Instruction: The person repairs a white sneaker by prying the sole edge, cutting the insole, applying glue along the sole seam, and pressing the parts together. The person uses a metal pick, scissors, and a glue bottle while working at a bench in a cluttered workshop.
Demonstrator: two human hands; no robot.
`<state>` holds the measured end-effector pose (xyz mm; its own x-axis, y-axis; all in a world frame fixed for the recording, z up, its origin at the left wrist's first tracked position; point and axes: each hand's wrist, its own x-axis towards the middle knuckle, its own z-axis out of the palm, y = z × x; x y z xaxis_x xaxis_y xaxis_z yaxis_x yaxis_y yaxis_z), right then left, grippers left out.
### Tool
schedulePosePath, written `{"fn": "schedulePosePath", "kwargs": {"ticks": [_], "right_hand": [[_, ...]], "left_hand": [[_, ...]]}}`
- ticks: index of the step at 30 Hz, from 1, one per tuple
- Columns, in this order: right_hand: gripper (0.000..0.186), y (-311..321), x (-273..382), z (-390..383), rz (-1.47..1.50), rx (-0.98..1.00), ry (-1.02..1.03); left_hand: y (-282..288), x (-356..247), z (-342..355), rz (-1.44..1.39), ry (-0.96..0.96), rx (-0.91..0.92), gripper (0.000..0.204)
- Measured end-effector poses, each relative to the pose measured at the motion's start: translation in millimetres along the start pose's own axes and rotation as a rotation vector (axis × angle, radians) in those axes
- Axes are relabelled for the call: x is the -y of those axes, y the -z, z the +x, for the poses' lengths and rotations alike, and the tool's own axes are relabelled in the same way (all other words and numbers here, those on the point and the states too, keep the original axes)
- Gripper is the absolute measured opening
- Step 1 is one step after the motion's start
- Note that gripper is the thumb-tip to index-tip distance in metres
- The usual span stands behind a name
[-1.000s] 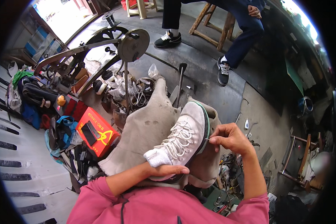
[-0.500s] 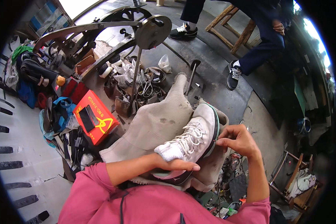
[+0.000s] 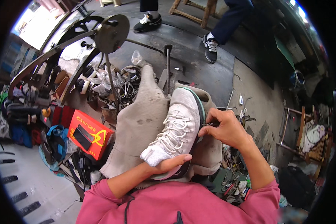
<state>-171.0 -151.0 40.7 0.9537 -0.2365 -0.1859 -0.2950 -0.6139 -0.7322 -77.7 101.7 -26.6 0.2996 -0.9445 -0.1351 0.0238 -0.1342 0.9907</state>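
A white lace-up sneaker [image 3: 181, 125] with a dark sole and a green line along its edge lies across my lap, toe pointing away. My left hand [image 3: 171, 164] grips it around the heel, thumb laid along the side near the collar. At the sole's right edge, my right hand [image 3: 224, 128] is closed in a pinch on a thin metal tool [image 3: 212, 124], whose exact kind I cannot make out. The tool's end meets the seam between sole and upper. Beneath the shoe is a worn beige cloth [image 3: 132, 130] spread over my lap.
A red shoebox [image 3: 89, 128] with a dark phone on it lies to the left. Beyond stands a hand-cranked machine with a round metal wheel [image 3: 112, 34]. Scissors [image 3: 126, 89] lie among scraps. Another person's black sneakers [image 3: 148, 22] are ahead. A wooden chair [image 3: 306, 138] is at right.
The view has shifted, and the sneaker now points more straight ahead. My right hand stays pinched by the sole edge, where the thin tool now shows. My left hand keeps its hold.
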Motion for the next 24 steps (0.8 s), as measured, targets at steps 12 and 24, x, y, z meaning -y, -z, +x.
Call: {"fn": "schedulePosePath", "kwargs": {"ticks": [12,24], "right_hand": [[0.063,-8,-58,-35,-0.247,-0.235,-0.101],[0.034,-44,-8,-54,1.509,-0.191,-0.004]], "left_hand": [[-6,-2,-4,-0.094,-0.010,-0.116,0.063],[-11,9,-8,-0.170,0.103,-0.176,0.060]]}}
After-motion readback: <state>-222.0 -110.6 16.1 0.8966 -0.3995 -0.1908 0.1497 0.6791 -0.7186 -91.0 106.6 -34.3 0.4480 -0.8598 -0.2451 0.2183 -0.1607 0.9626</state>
